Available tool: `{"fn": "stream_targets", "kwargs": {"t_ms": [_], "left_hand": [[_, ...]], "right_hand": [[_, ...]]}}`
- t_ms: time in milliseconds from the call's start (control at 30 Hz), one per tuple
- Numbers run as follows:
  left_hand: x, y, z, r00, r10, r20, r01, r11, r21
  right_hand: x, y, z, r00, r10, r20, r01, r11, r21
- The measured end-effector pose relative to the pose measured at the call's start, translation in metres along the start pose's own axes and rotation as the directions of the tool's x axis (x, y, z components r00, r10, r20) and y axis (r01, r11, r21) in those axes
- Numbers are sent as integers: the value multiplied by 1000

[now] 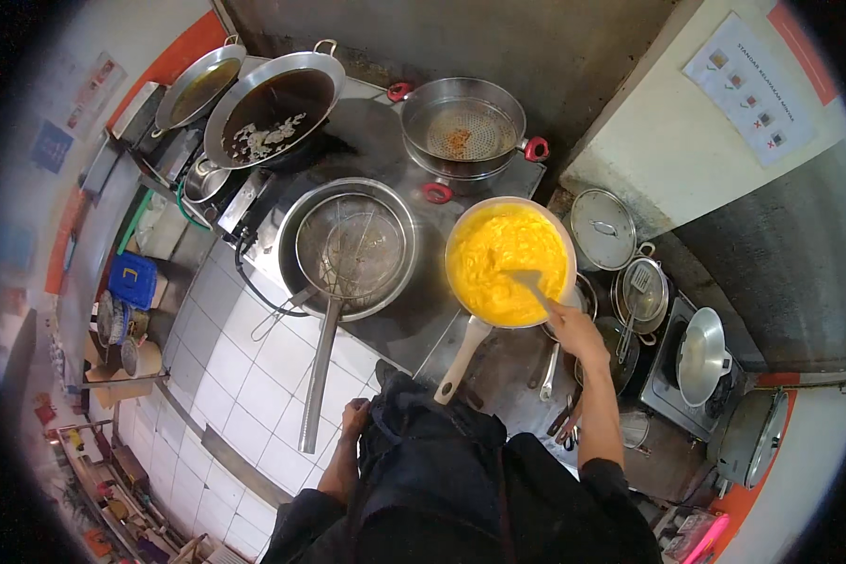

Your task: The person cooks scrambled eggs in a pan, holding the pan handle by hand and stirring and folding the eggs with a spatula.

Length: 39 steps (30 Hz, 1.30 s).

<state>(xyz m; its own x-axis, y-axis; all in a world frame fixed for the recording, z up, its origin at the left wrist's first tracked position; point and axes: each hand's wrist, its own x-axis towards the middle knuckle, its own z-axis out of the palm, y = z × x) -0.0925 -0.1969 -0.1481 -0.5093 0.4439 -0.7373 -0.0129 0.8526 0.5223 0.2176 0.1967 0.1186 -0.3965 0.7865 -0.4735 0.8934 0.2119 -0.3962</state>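
Note:
My right hand [578, 336] is closed round the handle of a grey-brown spatula [528, 280]. The spatula's blade rests in soft, bright yellow egg-like food [498, 246], which covers the bottom of a light frying pan [572, 254]. The pan's beige handle [463, 359] points toward me, and no hand is on it. By my dark apron, my left hand [355, 415] hangs low with its fingers curled in. Nothing shows in it. Close to that hand is the long metal handle of a round mesh strainer [367, 249], which lies across a steel bowl [407, 287].
A wok of dark oil [287, 99] with pale bits floating stands at the back left, beside another oil pan [202, 89]. Behind the frying pan sits a perforated steamer pot [462, 127] with red handles. To the right are a lidded pot [603, 228] and a wok [702, 357] on a stove.

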Motion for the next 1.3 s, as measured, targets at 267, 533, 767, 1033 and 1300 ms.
{"fn": "stream_targets", "kwargs": {"t_ms": [267, 533, 767, 1033, 1300], "left_hand": [[9, -10, 5, 1000, 10, 15, -10, 999, -46], [6, 13, -1, 998, 52, 28, -53, 998, 40], [5, -5, 3, 999, 30, -32, -28, 999, 39], [15, -21, 3, 971, 237, 22, -238, 964, 121], [-6, -4, -1, 994, 107, 6, -107, 994, -8]], "right_hand": [[10, -17, 27, 986, 16, -169, 11, 987, 159], [31, 5, 30, 974, 66, -218, -45, 994, 104], [0, 3, 9, 998, -55, -37, 57, 997, 58], [27, -23, 37, 993, 51, -103, -46, 997, 54], [32, -2, 20, 964, 59, -258, -57, 998, 14]]}}
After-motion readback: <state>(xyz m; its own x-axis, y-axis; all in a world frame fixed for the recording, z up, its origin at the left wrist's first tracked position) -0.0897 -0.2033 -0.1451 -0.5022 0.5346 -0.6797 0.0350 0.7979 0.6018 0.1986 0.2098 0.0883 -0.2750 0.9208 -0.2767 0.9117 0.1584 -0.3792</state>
